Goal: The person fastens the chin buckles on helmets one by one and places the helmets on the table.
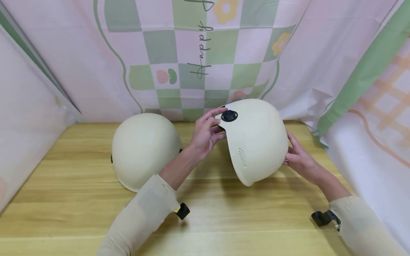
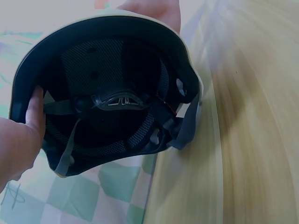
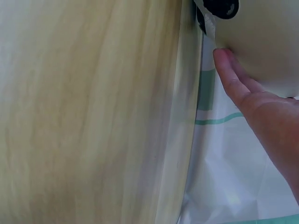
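Note:
A cream helmet [image 1: 259,138] is held tilted over the wooden table, its shell towards the right. My left hand [image 1: 206,133] grips its left edge beside a black round knob [image 1: 229,115]. In the left wrist view, a digit of my left hand [image 2: 18,140] reaches inside the rim. That view also shows the helmet's dark padded inside [image 2: 103,102] and a hanging grey strap [image 2: 187,126]. Against the right side of the shell, my right hand [image 1: 301,160] rests with fairly straight fingers [image 3: 229,74]; some are hidden behind it.
A second cream helmet [image 1: 144,149] sits dome up on the wooden table [image 1: 224,220], left of my left forearm. Behind the table hangs a green and white checked cloth [image 1: 189,46]. A white and green cloth [image 1: 362,117] borders the right side.

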A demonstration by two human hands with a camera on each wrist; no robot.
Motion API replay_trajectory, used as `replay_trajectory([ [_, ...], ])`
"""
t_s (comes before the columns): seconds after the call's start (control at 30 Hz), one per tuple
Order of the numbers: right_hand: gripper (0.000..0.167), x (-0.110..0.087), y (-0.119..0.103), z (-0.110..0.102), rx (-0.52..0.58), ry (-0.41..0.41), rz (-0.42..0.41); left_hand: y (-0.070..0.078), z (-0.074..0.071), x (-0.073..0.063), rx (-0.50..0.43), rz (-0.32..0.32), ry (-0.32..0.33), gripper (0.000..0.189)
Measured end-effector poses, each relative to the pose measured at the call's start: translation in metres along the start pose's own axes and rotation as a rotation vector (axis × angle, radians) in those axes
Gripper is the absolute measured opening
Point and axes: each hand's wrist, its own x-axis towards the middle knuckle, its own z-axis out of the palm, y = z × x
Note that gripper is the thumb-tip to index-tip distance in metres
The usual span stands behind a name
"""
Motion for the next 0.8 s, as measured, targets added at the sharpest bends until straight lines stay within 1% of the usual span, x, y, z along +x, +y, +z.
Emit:
replay_trajectory([
  [0.1, 0.074, 0.0, 0.0, 0.0, -0.001, -0.022, -0.016, 0.0, -0.003, -0.001, 0.006, -0.002, -0.009, 0.048],
  [0.27, 0.071, 0.0, -0.001, 0.002, -0.014, -0.032, -0.032, 0.001, -0.007, -0.004, 0.037, -0.015, -0.022, 0.049],
  [0.47, 0.07, 0.0, -0.002, 0.004, -0.021, -0.044, -0.054, 0.004, -0.011, -0.007, 0.11, -0.036, -0.031, 0.047],
  [0.63, 0.068, 0.0, -0.003, 0.005, -0.023, -0.025, -0.045, 0.009, -0.016, -0.011, 0.173, -0.04, -0.041, 0.047],
  [0.7, 0.068, 0.0, -0.003, 0.006, -0.022, -0.012, -0.04, 0.011, -0.018, -0.012, 0.217, -0.027, -0.047, 0.047],
  [0.73, 0.068, 0.0, -0.003, 0.006, -0.021, -0.007, -0.04, 0.013, -0.019, -0.013, 0.255, -0.014, -0.051, 0.045],
  [0.77, 0.068, 0.0, -0.002, 0.006, -0.02, -0.004, -0.042, 0.015, -0.02, -0.014, 0.312, 0.002, -0.054, 0.044],
  [0.8, 0.068, 0.0, -0.002, 0.006, -0.016, -0.003, -0.044, 0.017, -0.021, -0.016, 0.395, 0.02, -0.058, 0.043],
])
